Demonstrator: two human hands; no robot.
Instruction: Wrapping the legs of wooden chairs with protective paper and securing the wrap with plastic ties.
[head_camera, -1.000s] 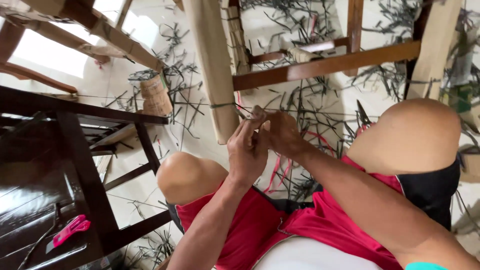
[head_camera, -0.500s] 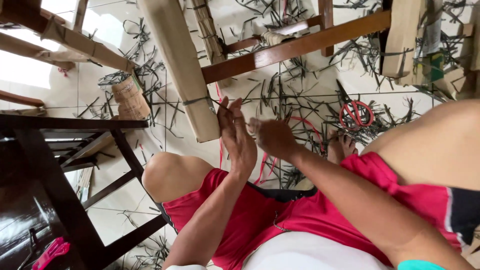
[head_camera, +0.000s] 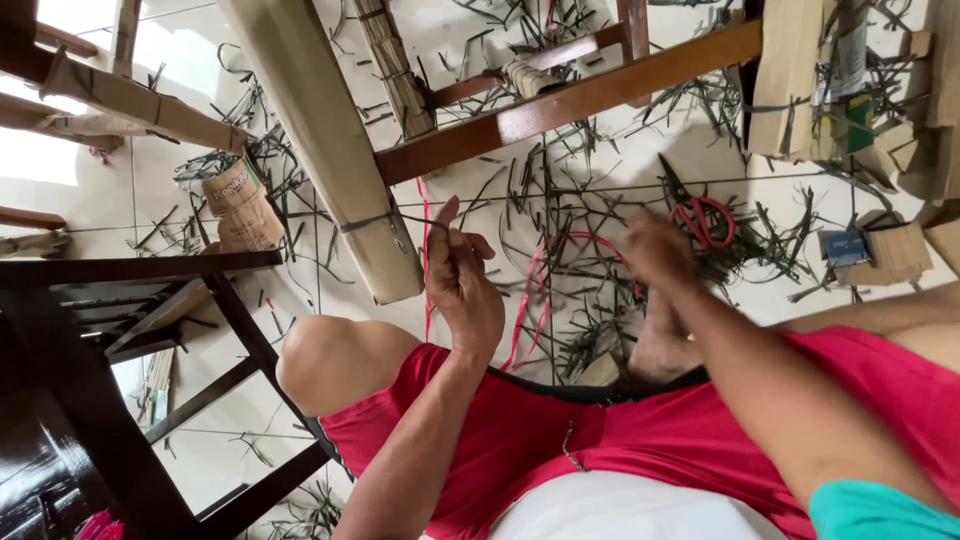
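A chair leg wrapped in brown paper (head_camera: 330, 150) slants across the upper left, with a thin dark strap (head_camera: 375, 222) tied around its lower part. My left hand (head_camera: 462, 285) is just right of that leg, fingers pinched on the strap's free end. My right hand (head_camera: 652, 248) is blurred and farther right, over the floor litter. It is close to red-handled scissors (head_camera: 705, 218), and its grip is unclear. A red strap (head_camera: 530, 300) trails on the floor between my hands. My knees in red shorts fill the lower frame.
A brown wooden chair rail (head_camera: 570, 100) crosses the top. A dark wooden chair frame (head_camera: 120, 330) stands at the left. Cut dark strap scraps (head_camera: 590, 200) litter the white tile floor. A paper roll (head_camera: 235, 200) lies at the left, and cardboard pieces (head_camera: 880, 250) at the right.
My two hands were together at the wrapped leg. Now the right hand has swung away to the right, toward the scissors, while the left stays on the strap. The view has shifted.
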